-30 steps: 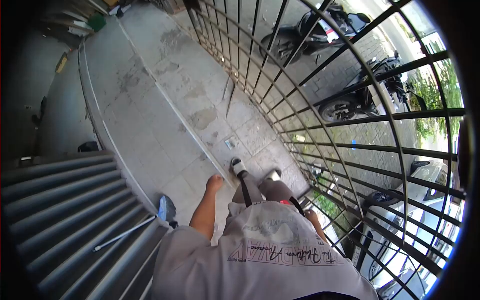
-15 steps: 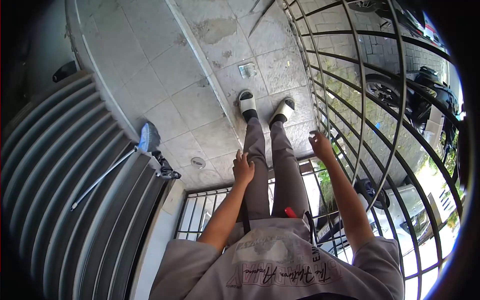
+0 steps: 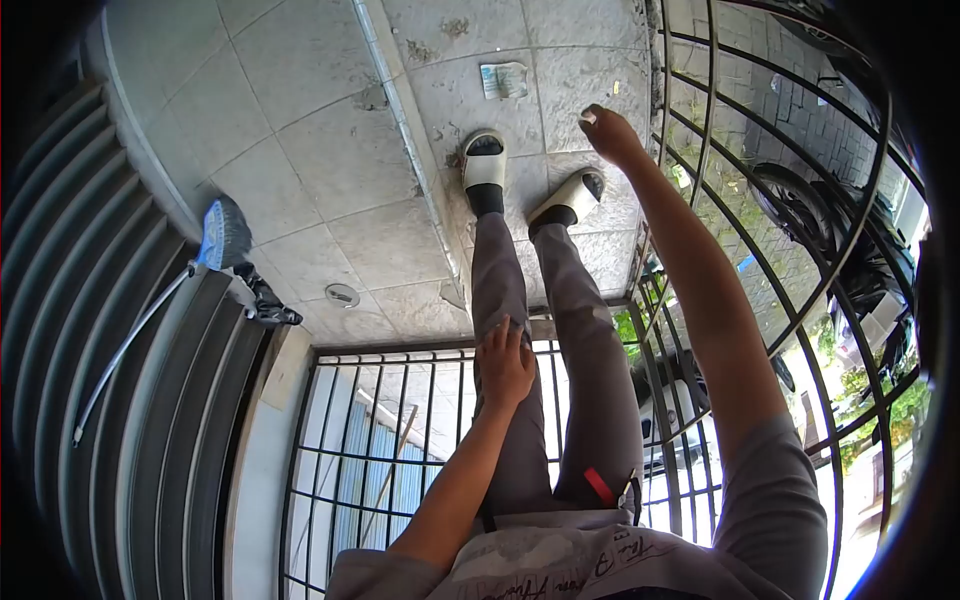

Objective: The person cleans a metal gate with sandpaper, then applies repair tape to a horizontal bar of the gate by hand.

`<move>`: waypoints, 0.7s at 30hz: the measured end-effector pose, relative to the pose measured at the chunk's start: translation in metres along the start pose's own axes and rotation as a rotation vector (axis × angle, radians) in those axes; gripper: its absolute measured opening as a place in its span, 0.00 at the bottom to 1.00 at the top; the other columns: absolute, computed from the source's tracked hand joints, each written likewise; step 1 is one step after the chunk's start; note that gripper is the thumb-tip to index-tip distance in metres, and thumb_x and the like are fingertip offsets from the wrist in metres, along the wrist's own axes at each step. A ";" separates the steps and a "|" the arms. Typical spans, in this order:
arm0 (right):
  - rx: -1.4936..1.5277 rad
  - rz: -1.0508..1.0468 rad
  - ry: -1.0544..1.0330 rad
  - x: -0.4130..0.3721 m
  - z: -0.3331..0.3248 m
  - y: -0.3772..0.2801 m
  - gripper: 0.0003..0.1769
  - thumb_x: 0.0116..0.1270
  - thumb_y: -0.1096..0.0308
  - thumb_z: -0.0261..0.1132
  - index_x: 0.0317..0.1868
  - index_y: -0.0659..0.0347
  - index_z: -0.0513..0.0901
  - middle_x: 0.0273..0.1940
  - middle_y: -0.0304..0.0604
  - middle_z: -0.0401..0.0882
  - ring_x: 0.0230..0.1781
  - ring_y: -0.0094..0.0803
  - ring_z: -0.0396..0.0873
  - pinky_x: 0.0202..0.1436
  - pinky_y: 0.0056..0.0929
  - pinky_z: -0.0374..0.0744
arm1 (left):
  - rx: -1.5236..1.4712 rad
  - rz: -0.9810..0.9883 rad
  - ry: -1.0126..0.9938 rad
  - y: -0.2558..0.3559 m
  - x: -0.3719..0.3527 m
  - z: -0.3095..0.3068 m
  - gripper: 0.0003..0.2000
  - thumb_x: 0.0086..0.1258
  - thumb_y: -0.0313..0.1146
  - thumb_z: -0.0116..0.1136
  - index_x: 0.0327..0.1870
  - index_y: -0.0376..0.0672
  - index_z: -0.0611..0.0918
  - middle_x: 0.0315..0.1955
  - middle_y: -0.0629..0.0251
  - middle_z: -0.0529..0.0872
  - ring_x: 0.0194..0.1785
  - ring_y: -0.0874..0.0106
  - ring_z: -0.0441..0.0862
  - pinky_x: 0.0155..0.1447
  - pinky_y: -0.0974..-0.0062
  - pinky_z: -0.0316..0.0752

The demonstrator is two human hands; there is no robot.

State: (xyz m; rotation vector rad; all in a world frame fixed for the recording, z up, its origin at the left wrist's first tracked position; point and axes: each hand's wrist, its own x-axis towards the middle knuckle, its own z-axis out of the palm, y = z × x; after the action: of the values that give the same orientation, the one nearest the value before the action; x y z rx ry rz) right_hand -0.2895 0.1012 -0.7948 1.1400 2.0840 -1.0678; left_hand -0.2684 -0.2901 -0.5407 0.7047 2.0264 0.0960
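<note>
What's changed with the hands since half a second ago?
The right hand has reached farther forward; a pale bit shows at its tip, held or not is unclear. The left hand now appears to rest on the left leg. The broom and floor paper stayed put.

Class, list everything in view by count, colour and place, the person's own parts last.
Floor: one, grey tiles, upper half
Shutter: one, grey, left
Broom: one, blue head, against shutter
Bag, apparently: one, black, beside broom
Drain: one, grey, floor
Paper: one, pale, floor, top centre
Bars: many, black, right and bottom
Motorbike: at least one, dark, outside bars
Plants: patches, green, outside
Sandals: two, white, upper centre
Trousers: one pair, grey, centre
Strip: one, red, on trousers
Shirt: one, grey, bottom
Left hand: one, over trousers
Right hand: one, upper centre, apparently pinching a whitish bit
</note>
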 end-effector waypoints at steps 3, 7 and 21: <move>0.018 0.037 0.009 0.044 0.007 -0.026 0.22 0.73 0.52 0.62 0.60 0.57 0.82 0.50 0.57 0.87 0.54 0.56 0.84 0.60 0.46 0.81 | -0.089 -0.051 0.002 0.000 0.002 0.005 0.22 0.71 0.35 0.57 0.65 0.42 0.78 0.73 0.53 0.71 0.72 0.52 0.69 0.73 0.47 0.63; -0.029 -0.062 -0.059 0.081 0.049 -0.037 0.24 0.73 0.50 0.61 0.64 0.50 0.82 0.62 0.54 0.82 0.64 0.54 0.79 0.66 0.51 0.77 | -0.181 -0.114 -0.001 -0.001 0.007 0.021 0.25 0.70 0.36 0.57 0.69 0.43 0.77 0.76 0.52 0.68 0.76 0.52 0.67 0.74 0.47 0.61; -0.731 -0.141 0.000 0.108 0.155 -0.052 0.31 0.72 0.66 0.57 0.75 0.63 0.71 0.81 0.40 0.58 0.79 0.40 0.58 0.74 0.56 0.63 | -0.177 -0.230 -0.127 0.009 0.009 0.037 0.26 0.73 0.37 0.56 0.73 0.48 0.76 0.80 0.51 0.63 0.80 0.52 0.62 0.75 0.46 0.59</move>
State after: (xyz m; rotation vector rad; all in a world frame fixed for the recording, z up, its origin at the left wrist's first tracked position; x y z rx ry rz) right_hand -0.3772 0.0024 -0.9396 0.6291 2.2796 -0.2845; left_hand -0.2378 -0.2854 -0.5647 0.3552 1.9343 0.0924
